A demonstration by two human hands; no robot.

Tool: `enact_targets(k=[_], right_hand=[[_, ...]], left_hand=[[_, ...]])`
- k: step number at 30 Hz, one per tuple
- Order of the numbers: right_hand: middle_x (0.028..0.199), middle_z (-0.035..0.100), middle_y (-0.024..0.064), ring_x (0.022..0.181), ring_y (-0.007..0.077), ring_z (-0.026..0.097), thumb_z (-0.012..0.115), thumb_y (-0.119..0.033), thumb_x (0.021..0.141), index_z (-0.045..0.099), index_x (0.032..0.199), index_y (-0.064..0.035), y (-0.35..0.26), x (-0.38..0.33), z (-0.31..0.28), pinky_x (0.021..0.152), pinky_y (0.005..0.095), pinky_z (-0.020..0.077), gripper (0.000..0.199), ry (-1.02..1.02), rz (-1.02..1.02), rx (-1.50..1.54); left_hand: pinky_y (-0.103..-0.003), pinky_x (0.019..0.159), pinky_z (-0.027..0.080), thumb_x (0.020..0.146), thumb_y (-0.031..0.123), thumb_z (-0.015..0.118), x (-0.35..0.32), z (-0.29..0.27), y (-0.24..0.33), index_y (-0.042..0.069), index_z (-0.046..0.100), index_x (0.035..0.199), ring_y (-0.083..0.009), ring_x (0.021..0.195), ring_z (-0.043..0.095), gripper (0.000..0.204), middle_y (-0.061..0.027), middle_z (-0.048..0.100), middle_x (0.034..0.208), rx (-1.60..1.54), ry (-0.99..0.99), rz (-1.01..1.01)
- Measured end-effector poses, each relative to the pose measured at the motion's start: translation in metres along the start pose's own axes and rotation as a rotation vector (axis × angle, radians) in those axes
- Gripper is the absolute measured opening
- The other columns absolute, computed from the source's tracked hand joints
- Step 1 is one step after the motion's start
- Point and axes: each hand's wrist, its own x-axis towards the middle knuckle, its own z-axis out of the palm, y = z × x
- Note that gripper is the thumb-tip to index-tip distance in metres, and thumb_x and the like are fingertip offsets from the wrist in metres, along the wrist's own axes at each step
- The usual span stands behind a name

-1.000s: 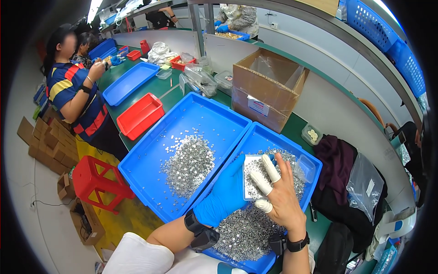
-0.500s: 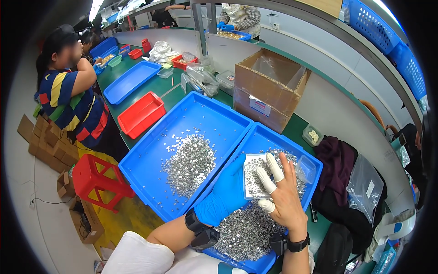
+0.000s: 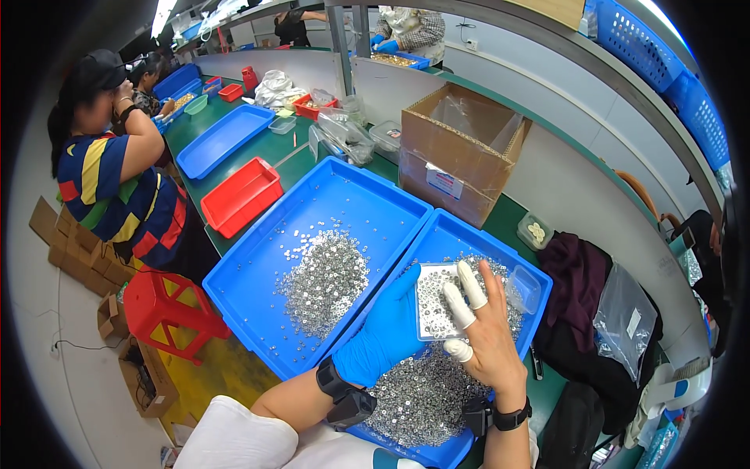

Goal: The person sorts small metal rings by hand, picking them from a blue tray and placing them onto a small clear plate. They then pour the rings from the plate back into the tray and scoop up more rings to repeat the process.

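Watching from across the room, I'd say it all hinges on how that little white tray (image 3: 432,269) sits between the two hands. It's held up over the middle of the right-hand blue bin (image 3: 492,242) on the green bench (image 3: 305,156), with small metal rings (image 3: 434,310) strewn across it. The blue-gloved left hand (image 3: 383,332) has its grip clamped on the tray's left edge, thumb on the rim, so the tray lies just to the right of that grip. The right hand (image 3: 492,336), thumb and two fingers capped in white, comes over the opposite side; its grip is loose and spread, nothing pinched that I can see. Can't tell if the fingertips touch the rings. Left is the nearer hand, since it's doing the carrying. The tray's left edge runs near to far, but fingers cover the right edge, so no clue on the long axis.

Versus a second ago: the right fingers sit a touch further toward the tray's right edge, and the co-worker (image 3: 117,172) by the bench's left edge now has a hand up at their face.
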Motion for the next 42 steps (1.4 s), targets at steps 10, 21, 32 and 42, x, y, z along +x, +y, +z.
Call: enact_targets(k=[10,21,32,42], right_hand=[[0.148,0.031,0.0179,0.139,0.0444,0.016,0.031,-0.063,0.091,0.06,0.125,-0.0195,-0.001,0.002,-0.001,0.111,0.0584,0.0129,0.062,-0.072,-0.035,-0.049],[0.146,0.034,0.0167,0.138,0.0434,0.019,0.034,-0.062,0.091,0.064,0.121,-0.0215,0.005,-0.002,-0.005,0.111,0.058,0.0141,0.059,0.026,-0.022,0.017],[0.146,0.035,0.0169,0.139,0.0422,0.019,0.032,-0.063,0.091,0.066,0.119,-0.0204,0.006,-0.001,-0.001,0.111,0.0566,0.0155,0.061,0.024,-0.024,0.038],[0.147,0.034,0.0152,0.137,0.0438,0.02,0.037,-0.063,0.089,0.063,0.121,-0.0231,-0.002,0.002,0.002,0.11,0.0595,0.015,0.057,-0.041,-0.081,0.023]], left_hand=[[-0.052,0.105,0.036,0.1,0.036,0.034,0.002,-0.007,0.003,0.001,0.034,0.141,-0.0341,0.125,0.046,0.054,-0.0193,0.042,0.14,-0.008,0.033,0.024],[-0.053,0.105,0.036,0.101,0.036,0.032,-0.001,-0.009,0.007,0.001,0.034,0.141,-0.034,0.126,0.045,0.053,-0.0183,0.041,0.141,-0.124,-0.055,-0.044],[-0.052,0.105,0.036,0.101,0.036,0.031,-0.001,-0.003,0.009,0.001,0.034,0.141,-0.0336,0.126,0.046,0.053,-0.0184,0.041,0.141,-0.042,0.007,-0.002],[-0.051,0.105,0.036,0.101,0.036,0.03,0.0,-0.002,0.008,0.001,0.034,0.141,-0.0336,0.126,0.045,0.053,-0.0185,0.042,0.141,0.041,0.047,0.04]])
